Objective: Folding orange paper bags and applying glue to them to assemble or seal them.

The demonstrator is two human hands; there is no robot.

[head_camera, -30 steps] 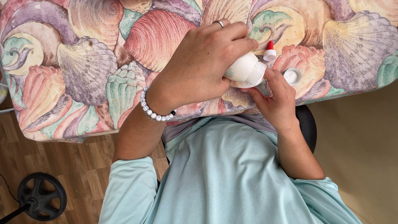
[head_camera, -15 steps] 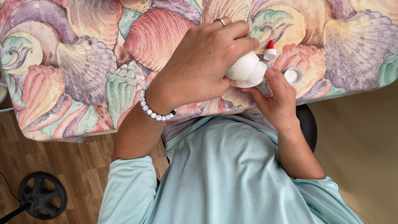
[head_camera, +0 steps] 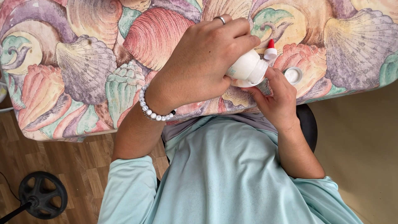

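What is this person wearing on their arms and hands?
Both arms are bare below short, pale mint-green sleeves. The left hand wears a slim silver ring on one finger and, at the wrist, a bracelet of white beads with one dark bead. The right hand shows no jewellery.

The bottle (head_camera: 248,68) is over the table's (head_camera: 83,62) near edge, left hand (head_camera: 203,62) on top, right hand (head_camera: 277,97) beneath; the cap (head_camera: 293,75) lies just right.
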